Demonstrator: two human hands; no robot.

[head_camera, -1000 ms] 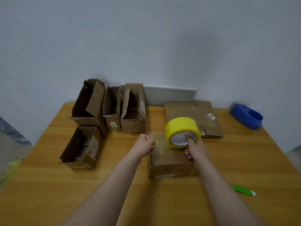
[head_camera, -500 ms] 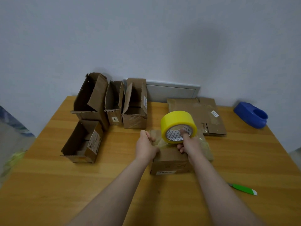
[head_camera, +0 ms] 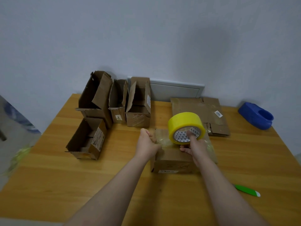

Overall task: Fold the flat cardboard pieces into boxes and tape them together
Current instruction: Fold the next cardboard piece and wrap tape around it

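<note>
Right now your left hand (head_camera: 147,144) pinches the tape end while your right hand (head_camera: 196,145) grips the yellow roll (head_camera: 184,123) above the box (head_camera: 172,162), stretching a strip to seal it.

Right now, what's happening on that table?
A person is taping a closed cardboard box on the table. Their right hand holds the yellow tape roll just above the box, one finger in its core, while the left hand grips the tape strip pulled out across the box top. Four open boxes sit at the rear left, flat cardboard waits at the rear right, and a green-handled tool lies near the right forearm.
</note>
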